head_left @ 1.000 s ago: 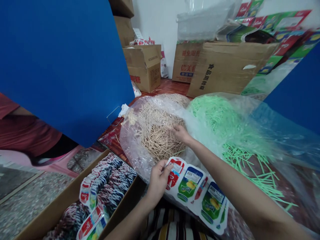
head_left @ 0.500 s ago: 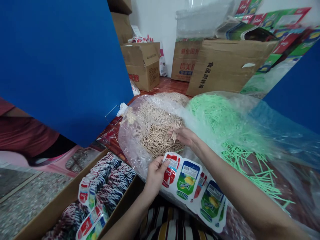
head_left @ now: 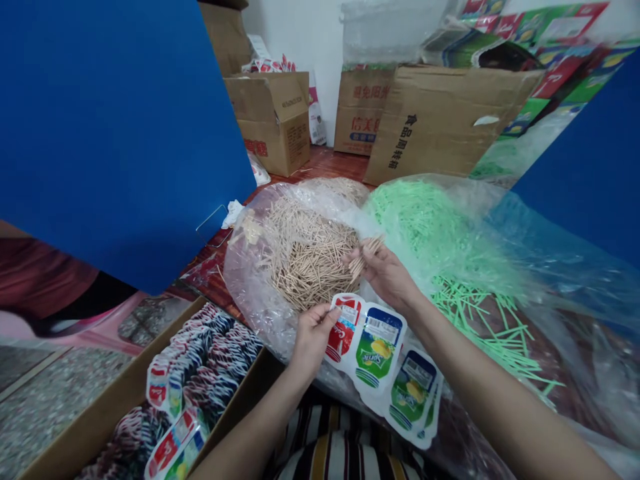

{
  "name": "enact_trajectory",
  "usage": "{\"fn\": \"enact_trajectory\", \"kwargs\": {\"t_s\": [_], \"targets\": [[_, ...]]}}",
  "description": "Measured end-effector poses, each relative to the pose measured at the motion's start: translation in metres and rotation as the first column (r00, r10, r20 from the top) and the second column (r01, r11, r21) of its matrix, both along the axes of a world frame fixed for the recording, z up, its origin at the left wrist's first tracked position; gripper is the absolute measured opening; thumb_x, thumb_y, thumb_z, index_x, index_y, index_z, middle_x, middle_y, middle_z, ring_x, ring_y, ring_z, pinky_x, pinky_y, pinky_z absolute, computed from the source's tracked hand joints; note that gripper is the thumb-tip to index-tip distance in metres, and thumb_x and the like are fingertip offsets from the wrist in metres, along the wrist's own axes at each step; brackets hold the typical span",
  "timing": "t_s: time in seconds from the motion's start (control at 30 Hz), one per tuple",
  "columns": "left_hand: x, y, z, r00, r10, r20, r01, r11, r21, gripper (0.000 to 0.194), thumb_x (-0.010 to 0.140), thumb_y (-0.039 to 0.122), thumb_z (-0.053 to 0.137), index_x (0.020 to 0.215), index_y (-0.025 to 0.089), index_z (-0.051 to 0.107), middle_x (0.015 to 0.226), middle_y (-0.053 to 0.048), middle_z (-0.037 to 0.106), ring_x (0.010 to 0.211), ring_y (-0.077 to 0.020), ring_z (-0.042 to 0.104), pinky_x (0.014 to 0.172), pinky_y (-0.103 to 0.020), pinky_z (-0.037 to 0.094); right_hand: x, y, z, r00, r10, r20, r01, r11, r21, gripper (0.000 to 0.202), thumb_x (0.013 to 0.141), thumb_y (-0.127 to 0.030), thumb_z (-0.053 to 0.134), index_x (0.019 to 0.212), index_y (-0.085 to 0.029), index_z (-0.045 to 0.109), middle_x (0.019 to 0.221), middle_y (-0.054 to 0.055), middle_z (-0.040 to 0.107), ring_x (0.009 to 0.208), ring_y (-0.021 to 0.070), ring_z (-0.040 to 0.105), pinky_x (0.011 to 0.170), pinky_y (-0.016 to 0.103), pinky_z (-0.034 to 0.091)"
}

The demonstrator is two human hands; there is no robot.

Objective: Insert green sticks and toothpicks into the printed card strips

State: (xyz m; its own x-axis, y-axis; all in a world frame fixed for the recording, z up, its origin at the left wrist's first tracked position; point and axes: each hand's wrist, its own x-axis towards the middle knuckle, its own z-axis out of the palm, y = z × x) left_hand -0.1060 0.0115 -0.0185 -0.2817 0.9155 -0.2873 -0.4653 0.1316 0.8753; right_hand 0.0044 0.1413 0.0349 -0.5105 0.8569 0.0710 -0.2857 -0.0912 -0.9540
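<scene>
Cardboard cartons (head_left: 453,127) line the wall (head_left: 293,30); our right hand (head_left: 390,273) grasps fanned tan sticks (head_left: 364,257) that could slip; our left hand (head_left: 311,339), pinching one end, could crease the Sprite-printed packet strip (head_left: 381,357).

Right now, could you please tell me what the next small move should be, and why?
I'd probably bring the right hand toward the strip of soda-labelled packets: that hand holds a small bunch of beige sticks, and the left hand pinches the strip's red-labelled end close by.
</scene>
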Motion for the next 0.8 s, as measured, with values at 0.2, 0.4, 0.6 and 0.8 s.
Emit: {"fn": "enact_trajectory", "kwargs": {"t_s": [0.2,0.4,0.6,0.8], "targets": [[0.003,0.000,0.002,0.996,-0.036,0.076,0.035,0.999,0.008,0.026,0.067,0.036,0.074,0.076,0.012,0.068,0.062,-0.002,0.069,0.053,-0.0124,0.059,0.057,-0.024,0.047,0.012,-0.020,0.015,0.997,0.038,-0.065,-0.033,0.997,0.075,0.029,0.078,-0.043,0.065,0.092,-0.025,0.047,0.078,-0.001,0.060,0.092,0.0204,0.064,0.080,0.035,0.052],[0.007,0.002,0.000,0.994,-0.054,0.096,0.051,0.998,0.029,0.027,0.067,0.036,0.075,0.079,0.012,0.069,0.064,-0.002,0.069,0.054,-0.0129,0.060,0.059,-0.025,0.048,0.017,-0.027,0.004,0.961,0.276,-0.022,-0.274,0.959,0.068,0.021,0.084,-0.039,0.061,0.090,-0.021,0.052,0.080,0.001,0.063,0.095,0.0201,0.064,0.086,0.036,0.049],[0.007,0.002,0.000,0.998,-0.020,0.066,0.018,0.999,0.030,0.027,0.066,0.037,0.075,0.076,0.013,0.068,0.063,-0.001,0.069,0.054,-0.0136,0.060,0.058,-0.025,0.048,0.025,-0.030,-0.002,0.932,0.358,0.055,-0.357,0.934,-0.030,0.021,0.085,-0.039,0.059,0.091,-0.019,0.056,0.097,0.006,0.068,0.089,0.0178,0.066,0.083,0.034,0.051],[0.006,0.002,-0.003,1.000,-0.014,-0.001,0.014,0.999,0.044,0.027,0.068,0.037,0.074,0.079,0.013,0.069,0.062,-0.001,0.068,0.052,-0.0129,0.059,0.054,-0.024,0.048,0.028,-0.041,0.001,0.915,0.365,0.170,-0.361,0.931,-0.055,0.023,0.086,-0.035,0.058,0.103,-0.021,0.057,0.108,0.005,0.067,0.091,0.0154,0.064,0.081,0.028,0.051]]}}
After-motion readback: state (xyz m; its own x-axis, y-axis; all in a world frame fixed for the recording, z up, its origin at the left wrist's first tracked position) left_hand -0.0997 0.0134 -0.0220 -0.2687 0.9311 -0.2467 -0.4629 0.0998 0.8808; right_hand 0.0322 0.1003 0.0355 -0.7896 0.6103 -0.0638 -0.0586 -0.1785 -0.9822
